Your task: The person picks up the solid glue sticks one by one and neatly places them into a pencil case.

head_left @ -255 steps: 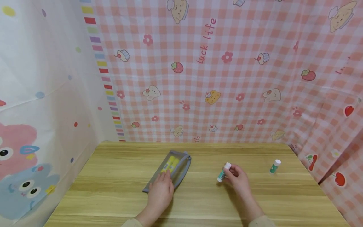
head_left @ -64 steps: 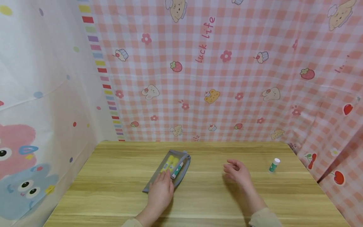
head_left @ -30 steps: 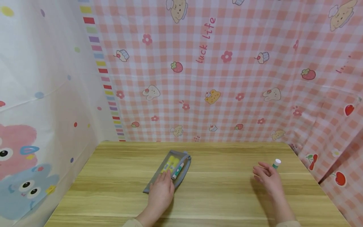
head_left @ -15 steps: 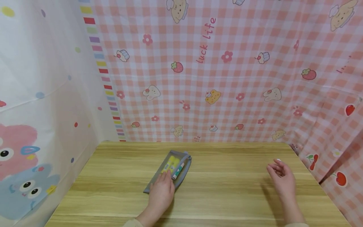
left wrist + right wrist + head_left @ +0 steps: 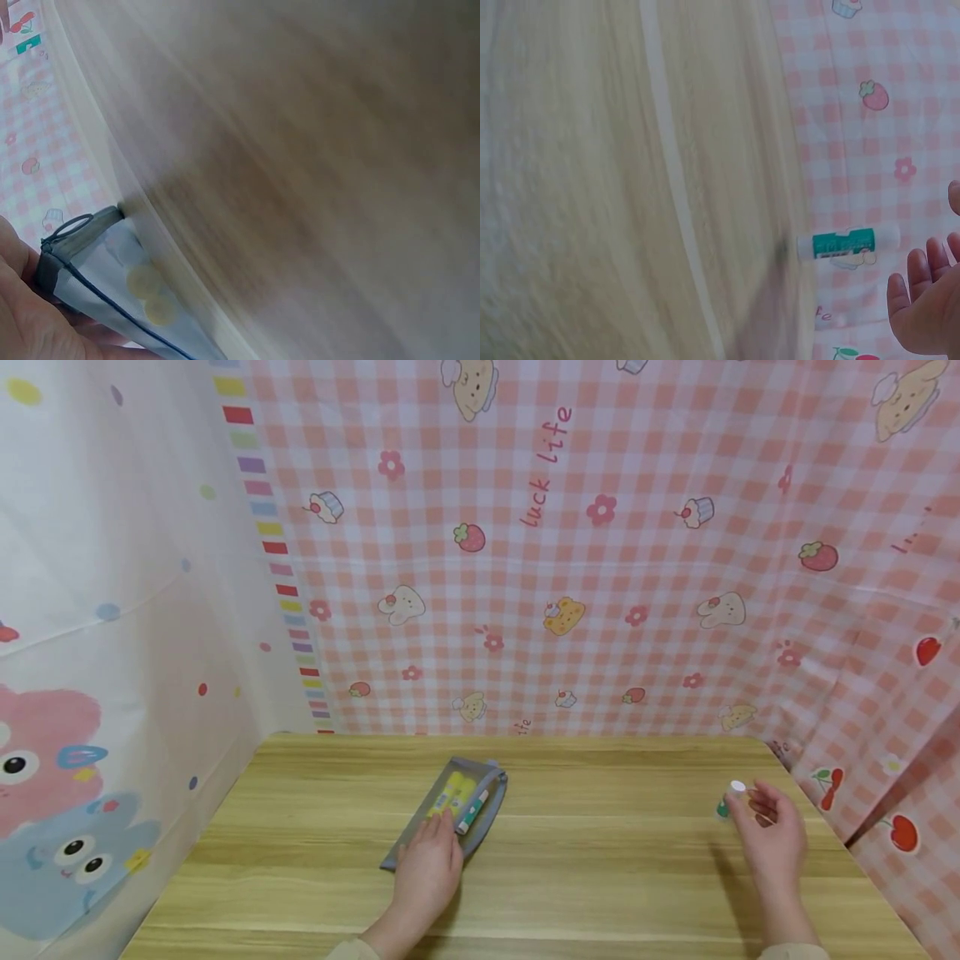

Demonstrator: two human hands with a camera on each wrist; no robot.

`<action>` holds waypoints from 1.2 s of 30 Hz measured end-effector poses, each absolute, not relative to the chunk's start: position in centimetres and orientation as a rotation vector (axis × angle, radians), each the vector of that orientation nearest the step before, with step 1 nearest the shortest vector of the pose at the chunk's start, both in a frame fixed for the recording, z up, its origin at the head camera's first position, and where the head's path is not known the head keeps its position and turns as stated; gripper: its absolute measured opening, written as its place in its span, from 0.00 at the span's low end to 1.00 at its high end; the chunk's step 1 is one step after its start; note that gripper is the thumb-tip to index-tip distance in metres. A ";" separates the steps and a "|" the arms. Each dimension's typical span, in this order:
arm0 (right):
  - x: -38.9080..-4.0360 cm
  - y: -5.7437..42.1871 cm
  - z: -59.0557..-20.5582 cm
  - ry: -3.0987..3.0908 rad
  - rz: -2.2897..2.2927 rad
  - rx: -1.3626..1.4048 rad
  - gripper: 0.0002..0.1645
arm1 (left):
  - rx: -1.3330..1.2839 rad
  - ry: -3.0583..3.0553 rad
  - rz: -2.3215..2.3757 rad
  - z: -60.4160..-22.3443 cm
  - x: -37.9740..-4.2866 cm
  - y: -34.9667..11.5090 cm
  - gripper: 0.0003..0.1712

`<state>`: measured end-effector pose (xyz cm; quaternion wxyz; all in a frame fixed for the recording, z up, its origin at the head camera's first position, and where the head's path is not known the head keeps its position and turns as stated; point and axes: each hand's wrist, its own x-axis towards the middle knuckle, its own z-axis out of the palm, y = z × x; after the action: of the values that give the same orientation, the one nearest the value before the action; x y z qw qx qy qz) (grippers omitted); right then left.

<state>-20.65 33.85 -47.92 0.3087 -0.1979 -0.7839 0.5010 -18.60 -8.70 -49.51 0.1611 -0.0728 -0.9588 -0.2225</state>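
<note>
A grey zip pouch (image 5: 415, 833) with see-through mesh lies on the table, its zip side parted. Inside show two yellow sticks (image 5: 453, 793) and a green-and-white glue stick (image 5: 472, 812). My left hand (image 5: 427, 864) rests on the pouch's near part, fingers stretched over it; in the left wrist view the pouch (image 5: 112, 292) is right against the hand. Far right, another glue stick (image 5: 844, 244) with a white cap stands upright. My right hand (image 5: 772, 835) is close beside it, fingers loosely bent; the right wrist view shows a gap between the hand (image 5: 930, 300) and the stick.
The wooden table (image 5: 585, 893) ends at the back against a pink checked cloth (image 5: 517, 568). A white cartoon-print cloth (image 5: 150, 568) hangs at the left. More printed cloth (image 5: 900, 760) hangs along the right side.
One glue stick, earlier in my right hand, lies in the pouch now. My empty right hand has moved right across the table to the standing glue stick. The left hand stays on the pouch.
</note>
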 end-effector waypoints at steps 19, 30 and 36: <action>-21.8 35.6 -48.9 -2.178 1.433 -0.643 0.39 | -0.221 -2.709 -0.626 -49.8 -18.6 -8.7 0.22; -22.5 35.4 -49.1 -2.169 1.499 -0.660 0.36 | -0.216 -2.719 -0.626 -49.6 -18.6 -8.6 0.23; -22.7 35.7 -49.7 -2.141 1.495 -0.663 0.34 | -0.219 -2.716 -0.624 -49.6 -18.5 -8.6 0.22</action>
<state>-22.68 35.66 -49.68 0.2219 -0.2399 -0.7748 0.5412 -18.53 -8.58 -49.59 0.1722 -0.0771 -0.9571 -0.2197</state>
